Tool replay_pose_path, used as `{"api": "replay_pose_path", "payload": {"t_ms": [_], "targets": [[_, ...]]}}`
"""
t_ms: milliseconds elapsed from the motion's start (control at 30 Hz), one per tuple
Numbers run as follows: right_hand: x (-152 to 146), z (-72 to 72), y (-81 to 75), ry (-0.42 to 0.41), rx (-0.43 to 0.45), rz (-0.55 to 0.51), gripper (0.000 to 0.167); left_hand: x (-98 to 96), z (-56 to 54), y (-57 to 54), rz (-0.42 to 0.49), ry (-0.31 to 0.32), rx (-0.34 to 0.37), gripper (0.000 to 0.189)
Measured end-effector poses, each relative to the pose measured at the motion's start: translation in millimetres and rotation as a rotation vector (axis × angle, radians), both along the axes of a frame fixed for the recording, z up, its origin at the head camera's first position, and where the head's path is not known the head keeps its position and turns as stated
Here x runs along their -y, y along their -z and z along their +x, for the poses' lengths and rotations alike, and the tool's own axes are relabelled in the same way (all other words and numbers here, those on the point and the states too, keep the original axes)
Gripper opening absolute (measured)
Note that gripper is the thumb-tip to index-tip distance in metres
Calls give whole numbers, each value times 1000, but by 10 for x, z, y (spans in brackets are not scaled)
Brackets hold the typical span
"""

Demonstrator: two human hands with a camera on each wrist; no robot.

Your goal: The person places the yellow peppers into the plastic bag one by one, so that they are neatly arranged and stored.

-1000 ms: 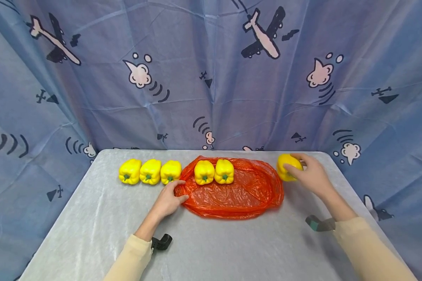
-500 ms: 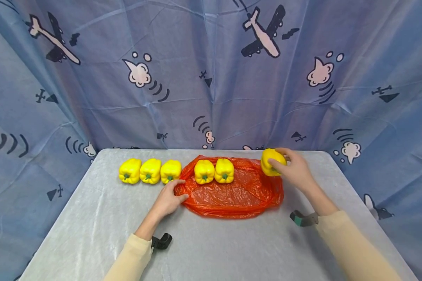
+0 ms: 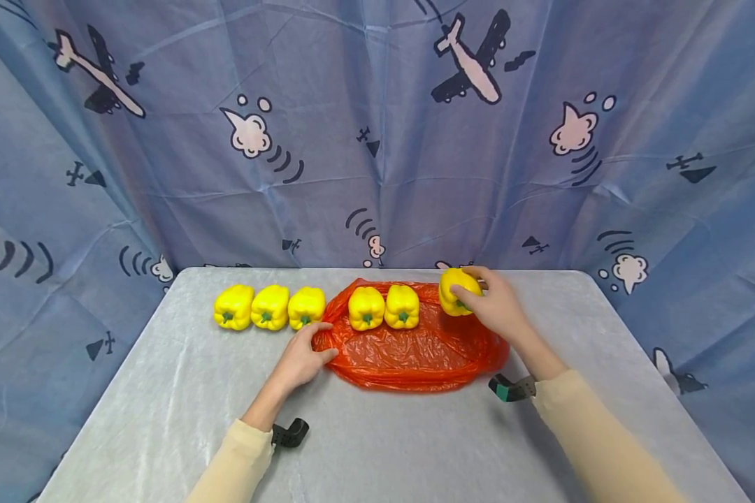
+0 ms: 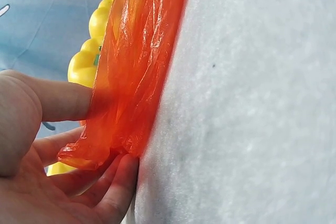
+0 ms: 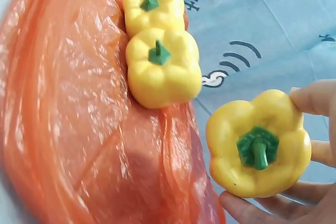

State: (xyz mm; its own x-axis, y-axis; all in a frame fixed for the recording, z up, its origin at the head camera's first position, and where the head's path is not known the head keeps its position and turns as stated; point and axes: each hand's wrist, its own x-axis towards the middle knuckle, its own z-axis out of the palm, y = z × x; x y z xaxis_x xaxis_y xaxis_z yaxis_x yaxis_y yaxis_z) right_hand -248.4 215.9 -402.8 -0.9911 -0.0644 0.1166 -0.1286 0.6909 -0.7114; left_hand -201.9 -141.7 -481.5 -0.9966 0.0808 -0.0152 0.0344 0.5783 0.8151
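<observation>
My right hand (image 3: pixel 497 307) grips a yellow bell pepper (image 5: pixel 258 145), its green stem facing the right wrist camera. This pepper is held over the right part of a red plastic bag (image 3: pixel 415 356) that lies spread open on the table. Two more yellow peppers (image 3: pixel 402 307) sit side by side in the bag, toward its back left. At the bag's left end, my left hand (image 3: pixel 300 358) holds the edge, with the thin red film (image 4: pixel 121 108) between thumb and curled fingers in the left wrist view.
Three yellow peppers (image 3: pixel 269 307) stand in a row on the white-covered table (image 3: pixel 390 447), left of the bag. The nearest one is close to the left fingertips. A blue curtain (image 3: pixel 321 140) with printed planes hangs behind the table's far edge.
My right hand has carried the pepper leftward from beyond the bag's right end to above the bag. The left hand and the other peppers have stayed put.
</observation>
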Motion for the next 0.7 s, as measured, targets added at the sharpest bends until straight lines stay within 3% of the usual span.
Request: {"api": "replay_pose_path", "payload": {"t_ms": [267, 700], "targets": [[138, -105, 135, -35, -20, -19, 63, -6, 15, -17, 5, -3, -9, 50], [299, -161, 302, -53, 32, 74, 62, -4, 14, -11, 7, 1, -29, 49]]}}
